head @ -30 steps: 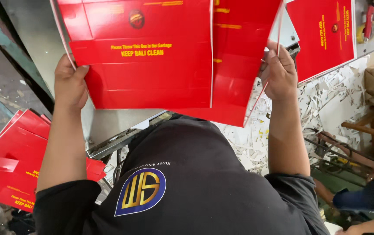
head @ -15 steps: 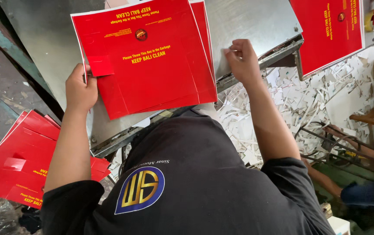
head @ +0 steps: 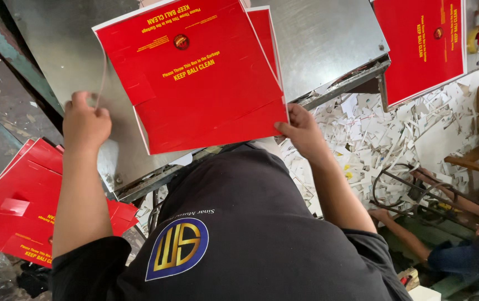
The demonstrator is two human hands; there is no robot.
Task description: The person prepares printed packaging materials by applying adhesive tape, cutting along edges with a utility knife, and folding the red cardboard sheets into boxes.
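On the bench (head: 328, 39): red box sheets (head: 195, 78).
Right hand (head: 303, 131): fingers pinch the sheets' corner.
Left hand (head: 86, 120): closed fist, pulling a thin strip (head: 103, 69).
Tip: hold sheets flat, pull gently.

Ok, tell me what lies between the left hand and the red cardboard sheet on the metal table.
In the head view, only bare metal table separates the left hand from the red cardboard sheet.

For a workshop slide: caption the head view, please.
Right hand grips red printed sheets on a metal table; left hand closed beside them.
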